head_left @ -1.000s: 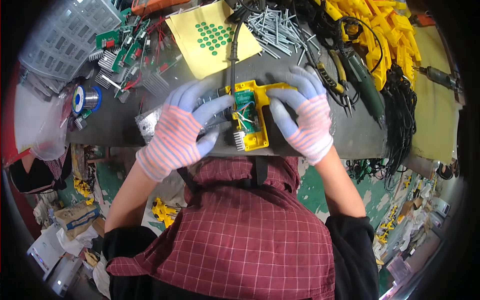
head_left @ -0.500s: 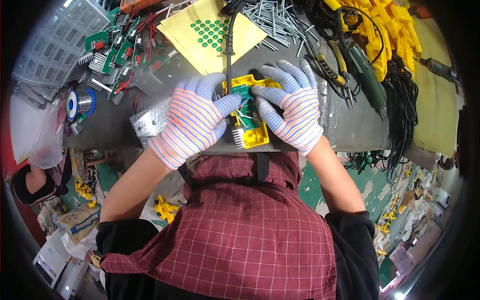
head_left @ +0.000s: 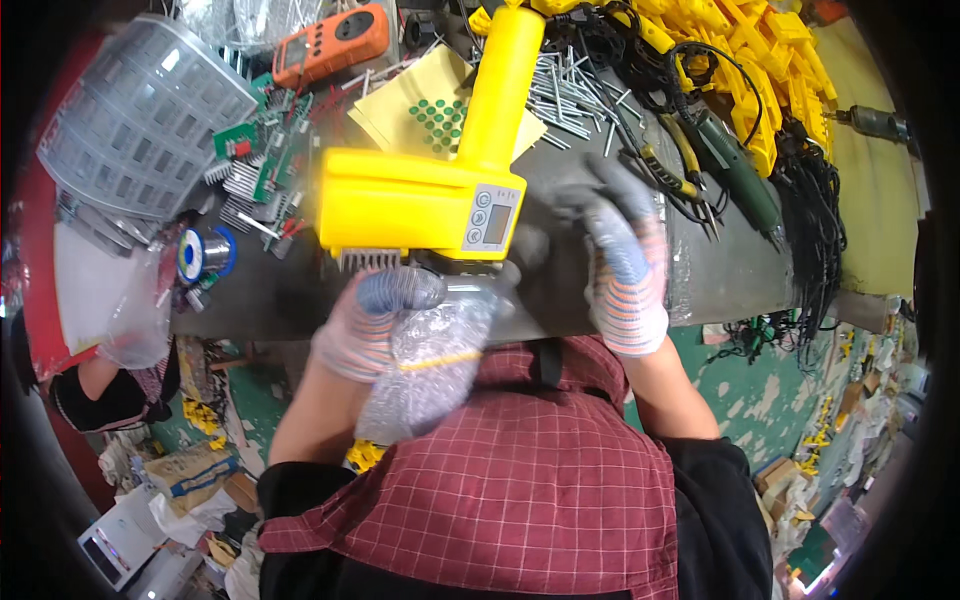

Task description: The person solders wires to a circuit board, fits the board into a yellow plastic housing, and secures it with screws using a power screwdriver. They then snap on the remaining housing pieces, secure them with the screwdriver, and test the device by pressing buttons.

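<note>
The left hand (head_left: 375, 320), in a striped knit glove with grey-blue fingertips, is closed under the yellow gun-shaped tool (head_left: 425, 195), and a sheet of clear bubble wrap (head_left: 430, 365) is pinched against the palm and hangs down toward the red checked apron (head_left: 500, 480). The right hand (head_left: 620, 270), gloved the same way, lies blurred just to the right of the tool's body with its fingers curled loosely; whether it grips anything I cannot tell.

The tool is raised above the near edge of the grey counter (head_left: 720, 280), its boxy body lying crosswise, the small grey display panel (head_left: 488, 220) facing up and the long handle reaching away toward the far side.

Judging by its moulded plastic shell, it looks stiff and fairly light for its bulk, but smooth enough to slide in a knit glove. The row of thin metal fins (head_left: 370, 260) along the lower edge and the display seem the delicate parts. The handle and the plain sides of the body look like the safer places to hold. The bubble wrap is soft, limp and slippery.
</note>
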`<action>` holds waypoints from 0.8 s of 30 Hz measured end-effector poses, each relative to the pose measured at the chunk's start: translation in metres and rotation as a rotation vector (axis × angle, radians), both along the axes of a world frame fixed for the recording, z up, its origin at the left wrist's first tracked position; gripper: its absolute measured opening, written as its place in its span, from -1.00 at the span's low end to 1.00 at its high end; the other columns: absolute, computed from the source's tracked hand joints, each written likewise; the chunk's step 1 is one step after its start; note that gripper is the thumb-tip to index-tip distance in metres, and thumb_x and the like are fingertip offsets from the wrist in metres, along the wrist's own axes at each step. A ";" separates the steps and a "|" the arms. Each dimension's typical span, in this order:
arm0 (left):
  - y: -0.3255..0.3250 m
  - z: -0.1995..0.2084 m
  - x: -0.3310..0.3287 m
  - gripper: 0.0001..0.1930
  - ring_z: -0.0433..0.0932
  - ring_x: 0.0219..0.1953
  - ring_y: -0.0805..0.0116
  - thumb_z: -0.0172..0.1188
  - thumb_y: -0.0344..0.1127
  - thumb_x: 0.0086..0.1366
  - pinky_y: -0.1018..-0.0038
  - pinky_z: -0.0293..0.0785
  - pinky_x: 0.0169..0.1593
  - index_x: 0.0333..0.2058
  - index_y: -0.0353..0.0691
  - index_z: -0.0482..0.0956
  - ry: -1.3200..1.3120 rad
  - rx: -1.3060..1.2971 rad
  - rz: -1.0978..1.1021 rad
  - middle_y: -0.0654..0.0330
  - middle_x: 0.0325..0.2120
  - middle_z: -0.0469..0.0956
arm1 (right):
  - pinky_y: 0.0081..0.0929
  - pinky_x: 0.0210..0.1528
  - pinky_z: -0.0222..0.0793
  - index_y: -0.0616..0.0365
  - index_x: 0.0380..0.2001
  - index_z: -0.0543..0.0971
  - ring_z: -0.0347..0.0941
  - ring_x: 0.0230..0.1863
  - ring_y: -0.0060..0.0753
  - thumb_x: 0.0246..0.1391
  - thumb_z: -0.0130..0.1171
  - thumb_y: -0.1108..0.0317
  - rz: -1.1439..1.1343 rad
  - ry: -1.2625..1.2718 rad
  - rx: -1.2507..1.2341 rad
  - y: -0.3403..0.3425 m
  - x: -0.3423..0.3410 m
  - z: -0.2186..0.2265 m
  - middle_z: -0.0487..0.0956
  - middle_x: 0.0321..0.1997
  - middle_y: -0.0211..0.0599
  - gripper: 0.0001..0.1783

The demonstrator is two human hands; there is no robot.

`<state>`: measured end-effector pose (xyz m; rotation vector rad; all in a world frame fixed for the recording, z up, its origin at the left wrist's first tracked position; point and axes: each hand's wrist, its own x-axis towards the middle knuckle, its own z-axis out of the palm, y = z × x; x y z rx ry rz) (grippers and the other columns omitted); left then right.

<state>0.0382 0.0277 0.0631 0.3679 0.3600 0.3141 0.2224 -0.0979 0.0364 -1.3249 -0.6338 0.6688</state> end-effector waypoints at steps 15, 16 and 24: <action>-0.021 -0.038 0.014 -0.22 0.59 0.01 -0.12 0.41 -0.35 0.02 -0.05 0.61 0.02 0.26 -0.11 0.32 -0.034 -0.363 -0.143 0.03 0.03 0.53 | -0.33 0.16 0.47 0.31 0.30 0.26 0.58 0.04 -0.25 0.11 0.30 0.42 0.212 0.871 0.131 0.017 -0.011 0.004 0.62 0.01 -0.03 -0.27; -0.023 -0.039 0.015 -0.22 0.59 0.01 -0.12 0.41 -0.33 0.01 -0.04 0.61 0.03 0.26 -0.13 0.33 -0.039 -0.314 -0.118 0.03 0.04 0.53 | -0.33 0.16 0.47 0.31 0.30 0.26 0.58 0.04 -0.25 0.11 0.30 0.42 0.214 0.874 0.130 0.015 -0.011 0.006 0.62 0.01 -0.03 -0.27; -0.020 -0.036 0.011 -0.24 0.62 -0.01 0.03 0.44 -0.28 0.01 0.04 0.62 0.06 0.22 -0.22 0.37 0.076 -0.176 -0.145 0.06 0.00 0.56 | -0.45 0.09 0.51 0.31 0.30 0.23 0.57 0.02 -0.35 0.13 0.33 0.43 0.166 0.559 0.046 0.013 -0.013 0.007 0.60 0.03 -0.05 -0.27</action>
